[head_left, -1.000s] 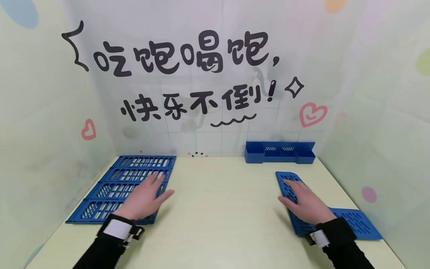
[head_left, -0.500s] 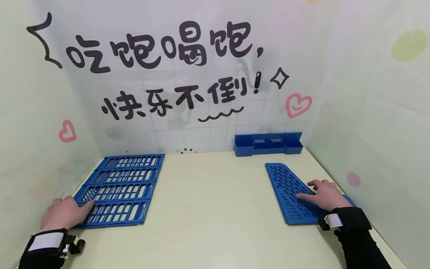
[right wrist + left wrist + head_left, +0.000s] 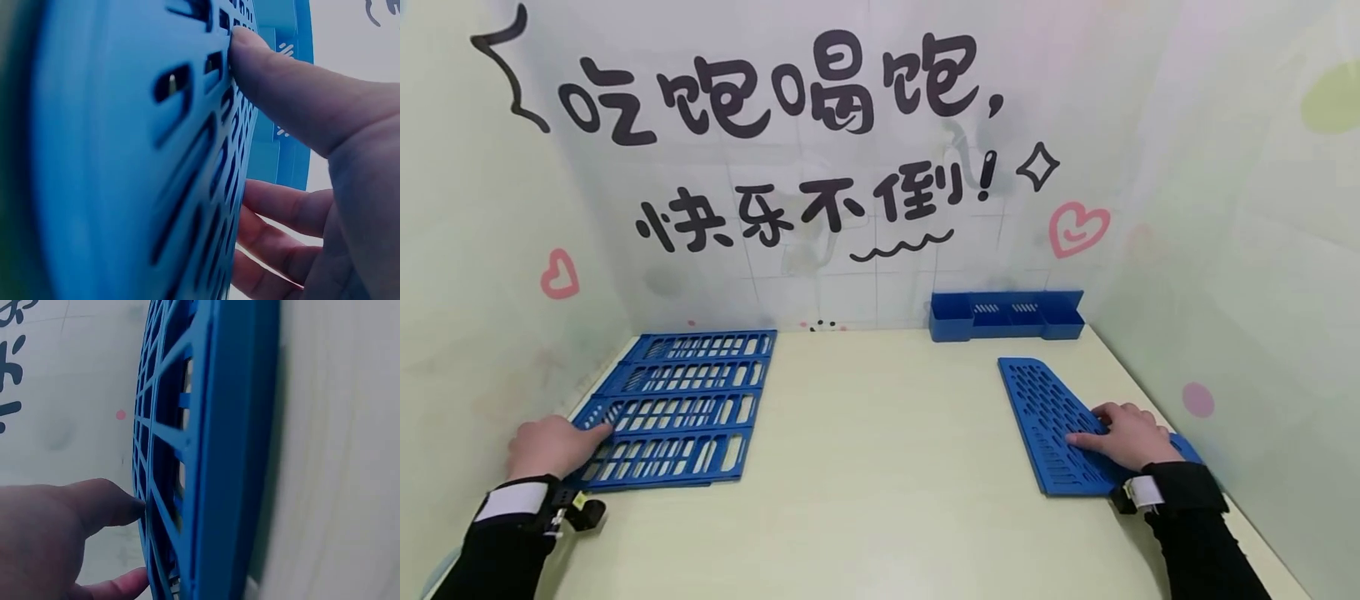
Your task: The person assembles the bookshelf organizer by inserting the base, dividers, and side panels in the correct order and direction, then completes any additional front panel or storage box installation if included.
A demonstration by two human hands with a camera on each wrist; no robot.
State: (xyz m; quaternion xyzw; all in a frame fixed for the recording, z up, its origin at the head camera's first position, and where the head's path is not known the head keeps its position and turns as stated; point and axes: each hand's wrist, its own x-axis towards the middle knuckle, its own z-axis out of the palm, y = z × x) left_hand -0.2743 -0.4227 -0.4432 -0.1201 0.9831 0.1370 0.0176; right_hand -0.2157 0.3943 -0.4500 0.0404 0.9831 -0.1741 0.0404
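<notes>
At the left of the table lies a blue slatted plastic panel (image 3: 670,408), made of several joined strips full of slots. My left hand (image 3: 553,446) grips its left edge near the front corner, thumb on top; the other fingers are mostly hidden. In the left wrist view the thumb (image 3: 106,500) touches the slotted face. On the right is a blue perforated panel (image 3: 1048,437) with a slanted edge. My right hand (image 3: 1127,437) holds that slanted edge. The right wrist view shows its thumb (image 3: 281,87) on the holed face, other fingers reaching behind the edge.
A blue compartment box (image 3: 1006,317) stands at the back right against the printed backdrop (image 3: 827,275). Part of another blue panel (image 3: 1186,447) shows beyond my right hand. Side sheets (image 3: 1247,275) border the pale table (image 3: 880,467).
From above the slatted panel, my left hand has moved to its left edge and taken hold. My right hand has shifted right onto the perforated panel's slanted edge. The head view has also shifted.
</notes>
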